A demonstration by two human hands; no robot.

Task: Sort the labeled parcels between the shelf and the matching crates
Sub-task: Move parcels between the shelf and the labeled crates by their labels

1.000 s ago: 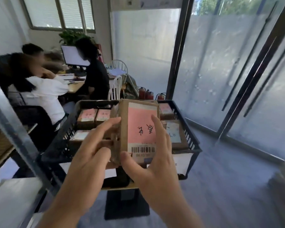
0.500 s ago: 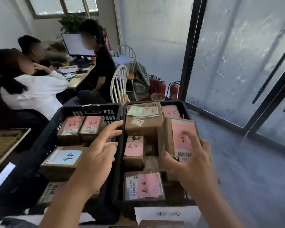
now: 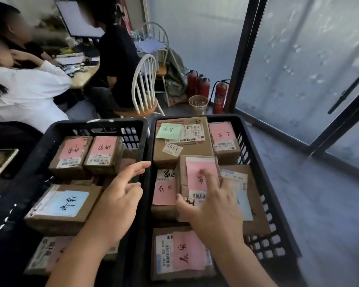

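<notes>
Two black crates stand side by side, the left crate and the right crate, both filled with brown parcels. My right hand grips a small parcel with a pink label. My thumb is at its near edge and my index finger lies across the label. The parcel rests on other parcels in the middle of the right crate. My left hand hovers with relaxed fingers over the divide between the crates, holding nothing. A blue-labelled parcel lies in the left crate.
A large box with a green note fills the right crate's far end. People sit at a desk at the far left, behind a white chair. Fire extinguishers and a bin stand beyond. Glass doors and bare floor lie to the right.
My left hand let go of the pink-labelled parcel. My right hand carried it down and set it onto the parcels in the right crate. My view tilted down over the crates.
</notes>
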